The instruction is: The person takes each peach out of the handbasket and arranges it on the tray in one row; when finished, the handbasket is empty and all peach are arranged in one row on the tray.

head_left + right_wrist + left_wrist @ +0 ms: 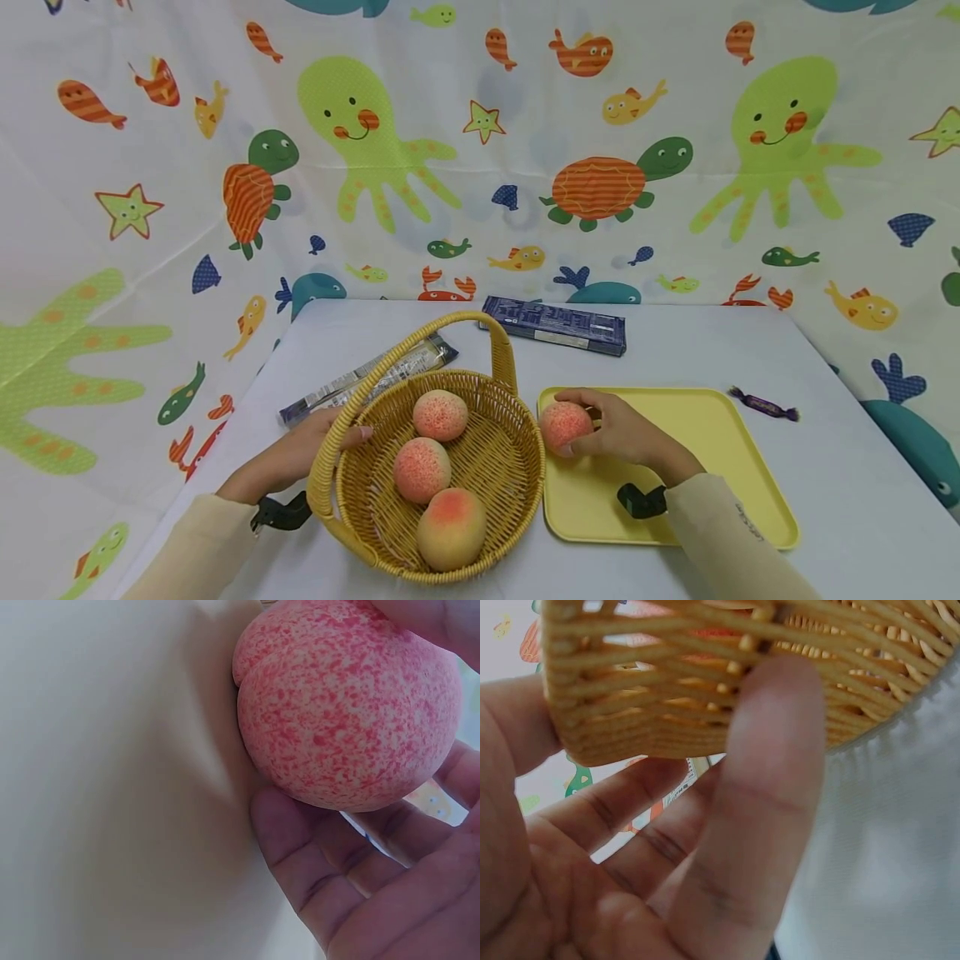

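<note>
A round wicker basket (502, 458) with a tall arched handle stands on the table. Inside lie two speckled pink peaches, the upper peach (440, 415) and the middle peach (422, 470), plus a larger yellow peach (452, 529) with a red top. My left hand (307, 454) grips the basket's left side, its thumb and fingers around the woven wall (645, 690) in the left wrist view. On the right, my right hand (622, 429) holds another speckled pink peach (349, 705) between thumb and fingers, over the left edge of the yellow tray (720, 467).
Behind the basket lie a long dark blue box (555, 325) and a clear-and-blue packet (408, 367). A purple wrapped candy (765, 405) is to the right of the tray. A sea-animal print curtain (480, 217) hangs behind the table.
</note>
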`<control>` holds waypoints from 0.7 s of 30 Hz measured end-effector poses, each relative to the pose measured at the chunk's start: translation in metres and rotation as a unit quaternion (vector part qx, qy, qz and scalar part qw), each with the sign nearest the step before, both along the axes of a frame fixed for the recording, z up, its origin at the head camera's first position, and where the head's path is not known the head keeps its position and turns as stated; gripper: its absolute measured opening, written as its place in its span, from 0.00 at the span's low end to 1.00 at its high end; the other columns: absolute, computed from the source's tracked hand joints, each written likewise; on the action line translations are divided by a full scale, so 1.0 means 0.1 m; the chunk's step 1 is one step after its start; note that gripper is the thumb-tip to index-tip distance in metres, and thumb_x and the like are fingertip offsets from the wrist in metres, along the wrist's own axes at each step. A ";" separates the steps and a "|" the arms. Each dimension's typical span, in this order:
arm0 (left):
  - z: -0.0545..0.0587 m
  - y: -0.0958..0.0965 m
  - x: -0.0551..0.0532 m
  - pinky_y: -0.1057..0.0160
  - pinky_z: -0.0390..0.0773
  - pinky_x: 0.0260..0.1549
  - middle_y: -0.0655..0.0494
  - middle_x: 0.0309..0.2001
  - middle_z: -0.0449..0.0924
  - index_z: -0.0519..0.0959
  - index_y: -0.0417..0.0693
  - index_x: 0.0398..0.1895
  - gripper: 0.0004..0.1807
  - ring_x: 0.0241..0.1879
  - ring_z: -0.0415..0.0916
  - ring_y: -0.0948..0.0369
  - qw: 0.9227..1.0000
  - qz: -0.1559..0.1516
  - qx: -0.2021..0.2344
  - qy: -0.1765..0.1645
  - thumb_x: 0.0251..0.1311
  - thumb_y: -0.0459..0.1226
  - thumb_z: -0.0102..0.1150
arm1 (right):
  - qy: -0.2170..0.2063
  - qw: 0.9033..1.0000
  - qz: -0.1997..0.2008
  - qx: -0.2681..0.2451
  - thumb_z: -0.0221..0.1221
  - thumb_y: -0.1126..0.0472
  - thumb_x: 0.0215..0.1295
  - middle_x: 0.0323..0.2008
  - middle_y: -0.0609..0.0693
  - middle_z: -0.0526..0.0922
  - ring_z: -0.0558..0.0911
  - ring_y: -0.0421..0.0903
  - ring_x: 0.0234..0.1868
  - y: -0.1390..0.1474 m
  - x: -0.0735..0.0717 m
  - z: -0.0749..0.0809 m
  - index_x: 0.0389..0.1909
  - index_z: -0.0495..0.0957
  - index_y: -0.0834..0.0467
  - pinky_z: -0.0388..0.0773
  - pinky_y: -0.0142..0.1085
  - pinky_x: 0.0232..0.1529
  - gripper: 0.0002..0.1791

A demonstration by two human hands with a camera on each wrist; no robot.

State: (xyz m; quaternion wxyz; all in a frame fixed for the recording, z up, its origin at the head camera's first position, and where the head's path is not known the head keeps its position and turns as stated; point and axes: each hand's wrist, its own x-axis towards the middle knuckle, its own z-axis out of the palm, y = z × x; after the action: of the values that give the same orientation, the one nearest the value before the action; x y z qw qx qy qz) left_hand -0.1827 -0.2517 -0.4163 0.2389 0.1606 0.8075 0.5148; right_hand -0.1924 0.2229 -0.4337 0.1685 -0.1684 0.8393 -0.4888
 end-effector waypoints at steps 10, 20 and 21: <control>0.00 0.00 -0.01 0.53 0.89 0.35 0.38 0.49 0.86 0.68 0.35 0.73 0.28 0.37 0.90 0.47 1.000 -0.002 -0.003 0.000 0.79 0.44 0.52 | 0.005 1.000 -0.004 0.012 0.75 0.57 0.55 0.56 0.56 0.80 0.80 0.53 0.52 0.02 0.00 0.00 0.69 0.73 0.59 0.82 0.42 0.50 0.39; 0.01 0.00 0.00 0.52 0.89 0.34 0.37 0.47 0.86 0.68 0.33 0.71 0.27 0.36 0.90 0.46 1.000 -0.007 0.001 -0.004 0.80 0.44 0.51 | 0.001 1.000 -0.013 0.011 0.76 0.56 0.56 0.56 0.57 0.79 0.81 0.54 0.53 0.05 0.02 0.01 0.68 0.74 0.59 0.82 0.42 0.50 0.38; 0.01 0.00 0.00 0.52 0.89 0.35 0.37 0.47 0.86 0.68 0.33 0.71 0.27 0.36 0.90 0.46 1.000 -0.007 0.000 -0.003 0.80 0.44 0.51 | 0.001 1.000 -0.013 0.011 0.76 0.56 0.56 0.56 0.57 0.79 0.81 0.54 0.53 0.05 0.03 0.00 0.68 0.74 0.59 0.82 0.41 0.50 0.38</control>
State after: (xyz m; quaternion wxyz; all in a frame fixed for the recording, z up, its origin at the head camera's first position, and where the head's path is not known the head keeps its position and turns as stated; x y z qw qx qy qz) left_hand -0.1826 -0.2514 -0.4149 0.2450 0.1647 0.8054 0.5139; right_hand -0.1897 0.2277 -0.4333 0.1630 -0.1565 0.8467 -0.4817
